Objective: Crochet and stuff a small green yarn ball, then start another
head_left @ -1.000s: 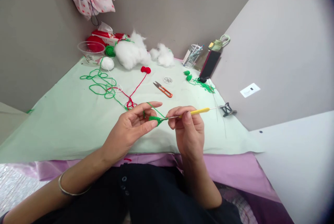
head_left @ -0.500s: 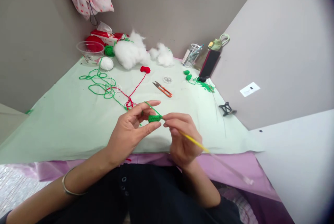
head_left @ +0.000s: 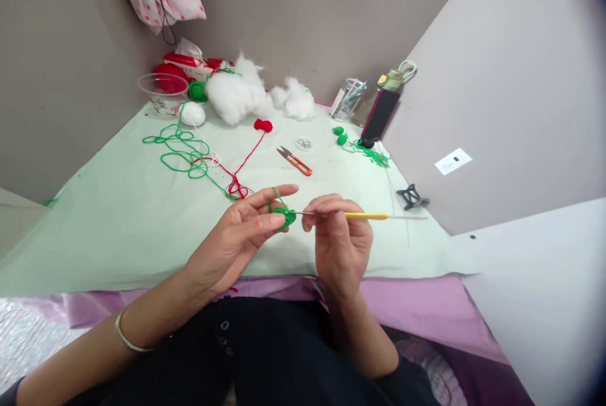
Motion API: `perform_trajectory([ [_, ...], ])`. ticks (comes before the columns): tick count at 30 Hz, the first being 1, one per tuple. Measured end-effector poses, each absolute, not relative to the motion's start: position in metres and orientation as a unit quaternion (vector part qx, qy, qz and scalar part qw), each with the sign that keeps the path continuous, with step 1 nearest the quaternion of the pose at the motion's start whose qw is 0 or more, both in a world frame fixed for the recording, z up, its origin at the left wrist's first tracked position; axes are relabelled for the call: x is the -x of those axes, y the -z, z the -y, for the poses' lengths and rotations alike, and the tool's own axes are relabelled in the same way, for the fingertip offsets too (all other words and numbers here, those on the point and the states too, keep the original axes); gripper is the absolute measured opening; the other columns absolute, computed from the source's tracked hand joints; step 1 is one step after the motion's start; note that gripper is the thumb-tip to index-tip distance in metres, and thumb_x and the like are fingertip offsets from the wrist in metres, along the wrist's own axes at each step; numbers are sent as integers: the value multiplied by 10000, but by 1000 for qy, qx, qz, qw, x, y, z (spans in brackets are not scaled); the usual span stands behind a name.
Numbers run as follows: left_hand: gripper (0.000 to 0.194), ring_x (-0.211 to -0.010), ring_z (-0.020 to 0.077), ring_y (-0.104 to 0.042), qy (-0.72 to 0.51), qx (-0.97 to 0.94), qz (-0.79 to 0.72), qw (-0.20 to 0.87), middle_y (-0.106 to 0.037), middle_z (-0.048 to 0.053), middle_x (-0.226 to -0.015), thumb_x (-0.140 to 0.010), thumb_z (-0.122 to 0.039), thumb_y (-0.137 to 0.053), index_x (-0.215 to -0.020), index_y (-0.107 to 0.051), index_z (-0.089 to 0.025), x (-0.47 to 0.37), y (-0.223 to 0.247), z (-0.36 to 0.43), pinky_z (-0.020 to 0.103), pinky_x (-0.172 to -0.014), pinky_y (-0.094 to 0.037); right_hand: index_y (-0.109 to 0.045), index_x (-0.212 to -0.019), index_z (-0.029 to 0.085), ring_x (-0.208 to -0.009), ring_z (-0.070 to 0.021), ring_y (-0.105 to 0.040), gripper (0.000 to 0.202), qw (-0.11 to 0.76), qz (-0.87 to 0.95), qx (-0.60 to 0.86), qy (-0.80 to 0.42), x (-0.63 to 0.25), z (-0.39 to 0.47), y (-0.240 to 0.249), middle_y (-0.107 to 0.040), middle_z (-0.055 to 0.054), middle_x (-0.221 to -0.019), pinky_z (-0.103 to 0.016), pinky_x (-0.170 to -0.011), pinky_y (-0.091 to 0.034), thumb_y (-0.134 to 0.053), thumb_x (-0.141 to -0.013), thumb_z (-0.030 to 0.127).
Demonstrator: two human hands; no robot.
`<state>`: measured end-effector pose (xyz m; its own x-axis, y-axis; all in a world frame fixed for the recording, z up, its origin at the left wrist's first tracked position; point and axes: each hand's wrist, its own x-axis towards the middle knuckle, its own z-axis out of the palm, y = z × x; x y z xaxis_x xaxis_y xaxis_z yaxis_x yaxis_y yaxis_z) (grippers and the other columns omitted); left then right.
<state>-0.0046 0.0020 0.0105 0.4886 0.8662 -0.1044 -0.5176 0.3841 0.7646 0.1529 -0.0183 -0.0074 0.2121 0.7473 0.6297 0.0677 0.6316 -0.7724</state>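
Pinched between the thumb and fingers of my left hand [head_left: 241, 229] is a small green crochet piece [head_left: 286, 219]. Green yarn [head_left: 277, 195] runs from the piece up over my raised left index finger. My right hand [head_left: 341, 242] grips a crochet hook [head_left: 364, 216] with a yellow handle, held nearly level. The hook's metal tip meets the green piece at its upper right edge; whether it sits inside a stitch I cannot tell. Loose green yarn [head_left: 182, 155] lies in loops on the table to the left.
Orange thread snips [head_left: 295, 161] and a small clear dish [head_left: 304, 144] lie beyond my hands. White stuffing [head_left: 237, 93], a white yarn ball [head_left: 192, 114] and a plastic tub [head_left: 163, 93] stand at the back. Green pieces [head_left: 341, 139], a bottle [head_left: 374, 100] and a black stand [head_left: 413, 197] are right.
The hook has swung from slanting down to the right to nearly level. My right hand has turned and shifted slightly right. The green piece has tilted in my left fingers.
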Motion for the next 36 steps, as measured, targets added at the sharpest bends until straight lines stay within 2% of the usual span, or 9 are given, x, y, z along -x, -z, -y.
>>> perform_trajectory([
  [4, 365, -960, 159, -649, -461, -418, -269, 735, -709, 11, -932, -847, -234, -785, -1210, -760, -266, 2, -6, 2, 273, -947, -480, -724, -995, 248, -818, -179, -684, 190, 673, 603, 372, -211, -147, 19, 8, -744, -49, -936, -340, -660, -579, -536, -1021, 252],
  [7, 394, -922, 129, -628, -493, -428, -298, 696, -674, -18, -884, -840, -212, -798, -1223, -755, -296, -1, -4, 3, 238, -918, -469, -742, -1084, 267, -845, -170, -689, 221, 644, 649, 387, -122, -144, 22, 12, -741, -43, -963, -344, -705, -590, -575, -992, 154],
  [11, 381, -921, 130, -617, -458, -355, -278, 766, -703, 4, -924, -806, -265, -828, -1183, -776, -242, -3, -4, -1, 231, -889, -478, -753, -1152, 296, -961, -201, -690, 310, 606, 697, 380, 49, -145, 24, 17, -732, -67, -1092, -372, -764, -600, -669, -922, 105],
  [15, 263, -894, 125, -606, -432, -299, -261, 810, -708, 23, -957, -796, -253, -824, -1052, -817, -195, 1, -5, -7, 245, -908, -487, -760, -1054, 274, -790, -173, -667, 213, 670, 626, 384, -112, -151, 20, 12, -718, -39, -901, -345, -665, -563, -590, -983, 167],
  [19, 307, -860, 101, -594, -449, -328, -264, 789, -698, -18, -869, -820, -204, -805, -1123, -795, -243, 3, -7, -5, 211, -888, -454, -763, -976, 251, -694, -140, -605, 165, 700, 566, 338, -275, -151, 15, 9, -692, -27, -854, -315, -618, -510, -599, -992, 243],
  [22, 332, -911, 109, -610, -445, -351, -256, 783, -725, -14, -903, -849, -202, -777, -1176, -771, -258, 2, -8, -2, 211, -906, -434, -775, -978, 261, -768, -150, -630, 150, 689, 571, 329, -301, -148, 15, 11, -706, -29, -890, -316, -666, -520, -626, -979, 244],
  [27, 442, -896, 122, -584, -424, -339, -248, 802, -694, 2, -876, -853, -225, -748, -1293, -713, -219, 1, -7, -2, 233, -909, -431, -778, -981, 270, -705, -125, -602, 159, 702, 532, 331, -340, -148, 17, 13, -682, -13, -893, -303, -650, -488, -619, -986, 265],
  [32, 369, -836, 120, -545, -421, -300, -242, 821, -632, 5, -833, -791, -196, -749, -1156, -780, -153, 5, -7, -6, 245, -878, -453, -774, -910, 241, -662, -113, -581, 163, 710, 483, 332, -390, -154, 16, 9, -659, -8, -829, -284, -622, -469, -635, -976, 295],
  [36, 358, -842, 111, -551, -414, -326, -245, 814, -637, -1, -862, -788, -201, -764, -1144, -786, -185, 5, -7, -5, 233, -869, -448, -767, -858, 233, -629, -104, -554, 180, 712, 444, 319, -442, -155, 15, 5, -646, -5, -797, -257, -560, -438, -650, -963, 320],
])
